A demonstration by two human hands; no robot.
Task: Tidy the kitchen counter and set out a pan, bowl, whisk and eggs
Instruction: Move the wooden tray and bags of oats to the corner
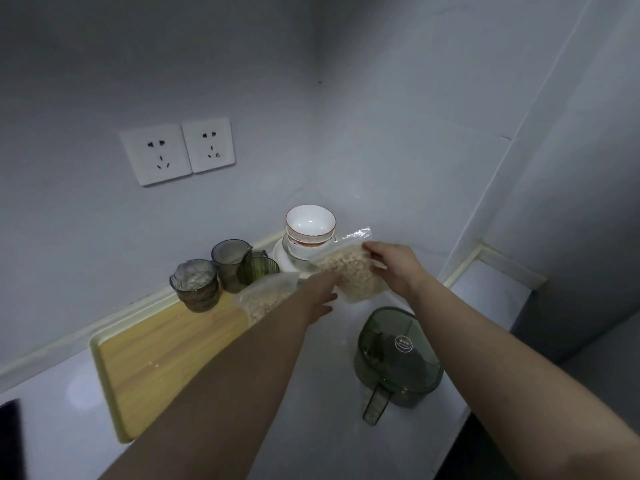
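Observation:
A clear bag of oats (353,271) is held above the counter near the back corner, gripped at its upper right by my right hand (394,263). My left hand (320,294) touches the bag's lower left edge, fingers loosely curled under it. A second bag of oats (259,299) lies on the wooden tray, partly hidden by my left forearm. Behind the bags stands a stack of white bowls with red rims (310,233) on a white plate. No pan, whisk or eggs are in view.
A wooden tray (145,358) lies along the wall with three dark glass cups (199,289) at its far end. A green lidded container with a handle (398,358) sits at the right. Two wall sockets (180,150) are above. The counter edge drops off at the right.

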